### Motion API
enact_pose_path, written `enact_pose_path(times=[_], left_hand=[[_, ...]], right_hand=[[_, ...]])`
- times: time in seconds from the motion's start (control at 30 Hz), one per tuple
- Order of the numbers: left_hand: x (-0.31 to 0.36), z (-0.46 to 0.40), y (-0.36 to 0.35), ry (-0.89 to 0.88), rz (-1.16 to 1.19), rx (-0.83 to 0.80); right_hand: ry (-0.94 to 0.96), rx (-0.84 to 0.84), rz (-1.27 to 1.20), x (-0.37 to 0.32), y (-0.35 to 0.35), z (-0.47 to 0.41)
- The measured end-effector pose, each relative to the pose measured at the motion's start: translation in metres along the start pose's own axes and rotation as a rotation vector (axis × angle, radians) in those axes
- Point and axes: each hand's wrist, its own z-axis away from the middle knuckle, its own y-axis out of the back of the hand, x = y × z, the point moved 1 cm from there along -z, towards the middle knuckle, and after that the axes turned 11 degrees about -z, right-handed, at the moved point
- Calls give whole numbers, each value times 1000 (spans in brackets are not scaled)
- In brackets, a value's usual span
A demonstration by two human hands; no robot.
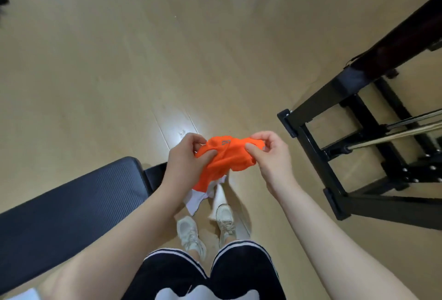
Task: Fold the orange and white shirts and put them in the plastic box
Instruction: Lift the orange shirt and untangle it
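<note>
Orange shirt (224, 156): bright orange fabric, bunched and crumpled rather than folded, held up in the air above the floor at about the middle of the view. A small grey mark shows on its upper surface, near the top edge. The upper edge is stretched sideways between two gathered ends; the remainder hangs down and toward the lower left in loose folds.

White shirt (197, 200): white fabric, visible only in part, hanging directly beneath the orange shirt and touching it. Its lower edge dangles free, unfolded, with an uneven outline. Whether the two pieces are tangled together cannot be told.
</note>
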Motion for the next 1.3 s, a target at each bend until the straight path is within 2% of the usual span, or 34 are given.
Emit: enact_pose_path(times=[0.1,0.2,0.27,0.37,0.5,0.6,0.67,0.73,0.8,0.93,1.0,1.07,1.17,1.3], left_hand=[[1,2,12,15,48,-68],[10,1,26,60,278,-120],[15,-1,34,70,429,-195],[21,0,43,31,453,-288],[30,5,49,-79,161,-434],[27,0,48,-219,-400,-330],[25,-1,49,-287,-545,-243],[24,-3,51,-364,-587,-197],[25,-5,53,-409,-513,-156],[34,3,55,-231,87,-192],[38,8,54,-172,254,-200],[38,11,52,-90,398,-204],[33,15,44,11,505,-229],[28,23,24,100,424,-216]], right_hand=[[17,-36,172,-5,13,2],[-54,-220,295,-12,25,7],[-72,-280,278,-14,31,11],[26,-87,290,-19,37,14],[56,17,250,-22,36,14],[23,84,145,-21,33,14],[50,138,231,-20,31,14],[79,177,338,-19,30,14],[114,195,471,-16,32,13],[157,201,854,0,52,16],[141,245,909,11,65,21],[84,337,804,21,75,27],[5,476,471,27,83,33],[-101,414,-63,19,78,38]])
